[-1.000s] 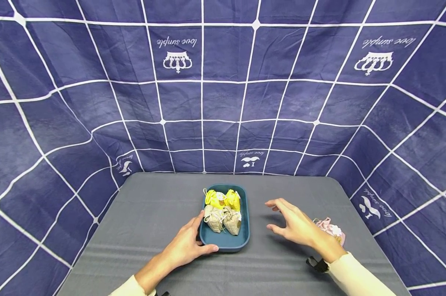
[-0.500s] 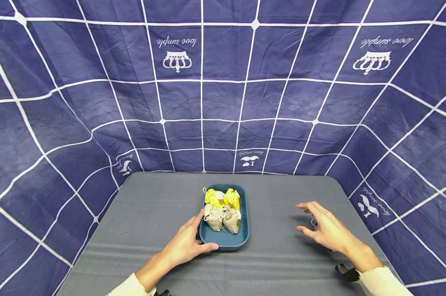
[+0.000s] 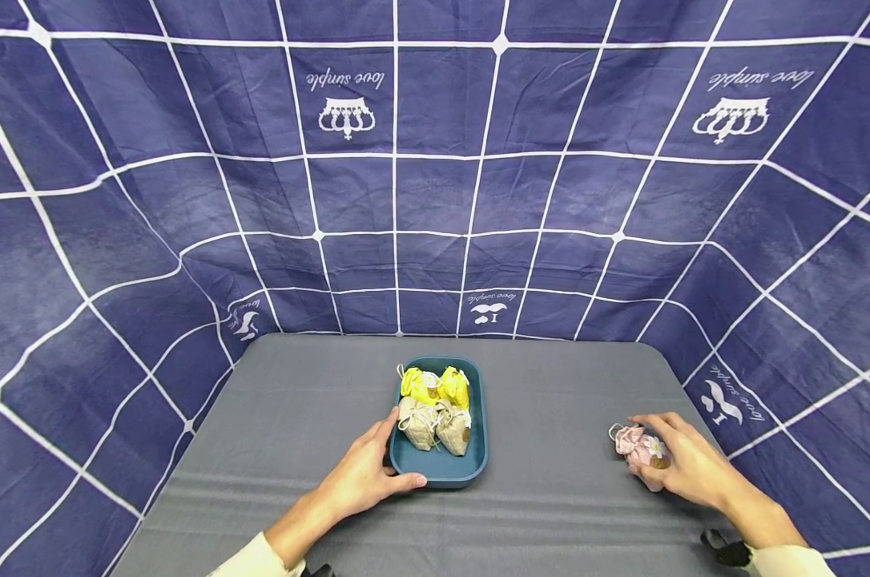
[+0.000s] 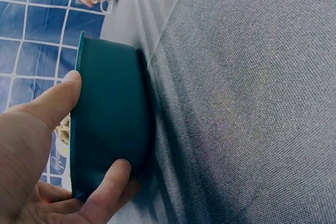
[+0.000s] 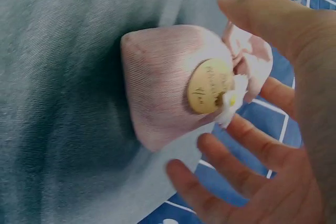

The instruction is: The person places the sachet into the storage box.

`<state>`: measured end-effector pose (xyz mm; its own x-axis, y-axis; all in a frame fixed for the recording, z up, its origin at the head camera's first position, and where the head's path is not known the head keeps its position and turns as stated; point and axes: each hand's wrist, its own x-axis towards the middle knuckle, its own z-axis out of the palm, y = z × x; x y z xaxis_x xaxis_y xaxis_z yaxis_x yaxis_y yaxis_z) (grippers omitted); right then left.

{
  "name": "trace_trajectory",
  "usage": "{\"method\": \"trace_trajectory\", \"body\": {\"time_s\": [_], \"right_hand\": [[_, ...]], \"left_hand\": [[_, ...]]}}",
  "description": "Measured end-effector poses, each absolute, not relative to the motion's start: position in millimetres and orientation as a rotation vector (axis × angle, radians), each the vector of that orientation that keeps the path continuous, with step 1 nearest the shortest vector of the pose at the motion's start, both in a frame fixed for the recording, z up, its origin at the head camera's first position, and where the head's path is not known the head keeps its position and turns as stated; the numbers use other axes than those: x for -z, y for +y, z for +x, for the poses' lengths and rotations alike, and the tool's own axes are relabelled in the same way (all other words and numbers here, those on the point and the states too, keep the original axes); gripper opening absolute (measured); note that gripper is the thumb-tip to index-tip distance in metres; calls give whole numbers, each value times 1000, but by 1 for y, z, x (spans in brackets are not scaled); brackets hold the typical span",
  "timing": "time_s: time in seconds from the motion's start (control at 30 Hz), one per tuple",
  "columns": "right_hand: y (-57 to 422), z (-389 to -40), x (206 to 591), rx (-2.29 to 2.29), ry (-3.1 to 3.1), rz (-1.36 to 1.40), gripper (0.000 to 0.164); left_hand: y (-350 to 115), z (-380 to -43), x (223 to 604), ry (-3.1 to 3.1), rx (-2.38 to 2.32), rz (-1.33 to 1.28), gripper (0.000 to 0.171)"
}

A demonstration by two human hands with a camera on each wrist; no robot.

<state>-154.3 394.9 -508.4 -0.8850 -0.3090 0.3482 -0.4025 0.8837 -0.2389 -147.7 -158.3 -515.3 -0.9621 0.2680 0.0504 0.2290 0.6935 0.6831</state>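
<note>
A teal plastic bin [image 3: 438,469] stands on the grey table, with yellow drawstring pouches [image 3: 454,388] at the back and beige drawstring pouches [image 3: 453,433] in front of them. My left hand [image 3: 359,477] holds the bin at its near left corner, thumb on the rim and fingers along the wall [image 4: 110,108]. At the right, a pink drawstring pouch [image 3: 631,442] rests on the table. My right hand [image 3: 690,465] is spread around it, the thumb on one side and the fingers on the other. In the right wrist view the pouch carries a white flower and a round tan tag.
The grey table cover [image 3: 543,513] has low wrinkles toward the front. A blue cloth with white grid lines [image 3: 435,192] hangs behind and along both sides of the table. A black strap [image 3: 725,549] sits at my right wrist.
My right hand has moved from beside the bin out to the right and come down around the pink pouch. The left hand and the bin have stayed where they were.
</note>
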Motion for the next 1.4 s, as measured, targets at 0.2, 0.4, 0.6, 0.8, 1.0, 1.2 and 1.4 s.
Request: {"method": "trace_trajectory", "body": {"time_s": [0.2,0.4,0.6,0.8,1.0,1.2,1.4], "right_hand": [[397,-152,517,-458,-2769,562,83],[390,-152,522,-405,-2847,497,82],[389,-155,527,-364,-2834,455,76],[388,-158,526,-379,-2773,484,77],[383,-163,524,-424,-2590,631,87],[368,-169,515,-514,-2526,647,81],[349,-173,500,-549,-2525,644,71]], "left_hand": [[-158,-146,516,2816,-1152,419,131],[-158,-145,515,2820,-1140,425,131],[-157,-145,515,2809,-1149,433,131],[-157,-144,515,2821,-1133,407,132],[-158,-145,514,2812,-1147,403,131],[-159,-146,514,2806,-1156,409,131],[-159,-147,513,2812,-1148,407,131]]}}
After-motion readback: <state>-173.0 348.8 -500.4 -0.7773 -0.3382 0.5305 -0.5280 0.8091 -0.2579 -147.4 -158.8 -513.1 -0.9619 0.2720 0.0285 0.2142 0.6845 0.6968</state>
